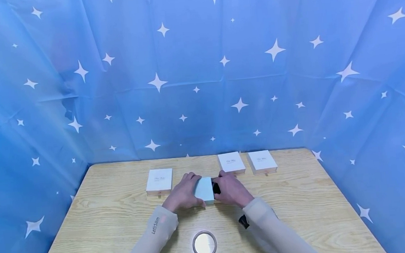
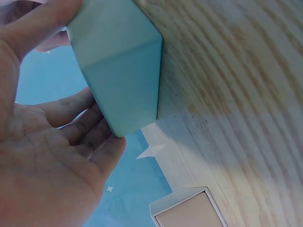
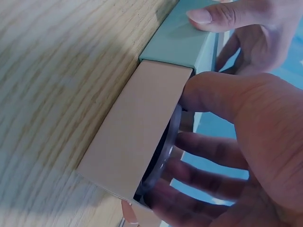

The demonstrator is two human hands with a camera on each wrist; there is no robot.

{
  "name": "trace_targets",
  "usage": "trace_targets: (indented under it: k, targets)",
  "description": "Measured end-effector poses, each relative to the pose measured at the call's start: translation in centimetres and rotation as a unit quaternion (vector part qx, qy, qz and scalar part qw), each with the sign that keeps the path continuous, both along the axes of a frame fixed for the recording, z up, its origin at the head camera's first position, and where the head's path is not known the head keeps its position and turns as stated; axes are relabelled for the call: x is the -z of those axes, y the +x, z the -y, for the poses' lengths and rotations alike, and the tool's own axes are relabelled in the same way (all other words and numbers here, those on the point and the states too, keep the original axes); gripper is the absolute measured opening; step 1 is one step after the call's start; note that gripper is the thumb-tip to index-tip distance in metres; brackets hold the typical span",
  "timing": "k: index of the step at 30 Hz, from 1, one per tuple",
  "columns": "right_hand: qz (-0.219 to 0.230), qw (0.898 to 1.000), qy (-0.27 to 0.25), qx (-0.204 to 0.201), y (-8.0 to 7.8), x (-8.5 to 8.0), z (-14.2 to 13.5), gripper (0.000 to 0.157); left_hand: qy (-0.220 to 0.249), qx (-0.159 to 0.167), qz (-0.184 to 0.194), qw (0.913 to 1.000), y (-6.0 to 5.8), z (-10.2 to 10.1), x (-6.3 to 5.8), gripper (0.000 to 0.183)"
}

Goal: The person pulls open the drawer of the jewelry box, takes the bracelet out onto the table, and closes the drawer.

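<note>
L hand (image 1: 183,192) grips teal box (image 1: 203,190), approx. midway btwn tabletop's (image 1: 310,205) L & R edges. R hand (image 1: 232,189) bends its fingers at round dark thing (image 3: 169,142) in jutting drawer (image 3: 135,123); grip, cannot tell.

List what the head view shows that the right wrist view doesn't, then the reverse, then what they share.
Only head: a thin grey round ring on the pale wood-grain table, the printed tops of three white square boxes, and dark lettering on the left pale sleeve.

Only right wrist: a small shiny pink tab and the long flat side of a pale pink drawer.

Both: the light teal rectangular box, the left hand holding it, the right hand at one end, the table and the blue backdrop.
</note>
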State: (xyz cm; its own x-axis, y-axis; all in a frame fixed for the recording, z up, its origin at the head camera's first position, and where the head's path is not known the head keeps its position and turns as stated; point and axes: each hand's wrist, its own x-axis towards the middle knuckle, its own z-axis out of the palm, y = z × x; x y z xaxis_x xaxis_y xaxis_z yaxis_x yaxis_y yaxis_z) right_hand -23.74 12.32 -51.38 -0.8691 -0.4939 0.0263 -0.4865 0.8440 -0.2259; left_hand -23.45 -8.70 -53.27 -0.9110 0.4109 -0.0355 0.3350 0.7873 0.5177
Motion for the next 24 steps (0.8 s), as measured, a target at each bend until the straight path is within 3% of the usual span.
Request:
trace_targets:
  k: [11,24]
  targets:
    - [0.012,1.0,-0.014,0.016,-0.48,0.35,-0.38,0.052,-0.006,-0.003,0.007,1.0,-0.07,-0.12,-0.09,0.099]
    - [-0.016,0.997,-0.072,0.023,-0.28,0.84,-0.75,0.047,-0.005,0.0,0.001,1.0,-0.06,0.04,-0.02,0.099]
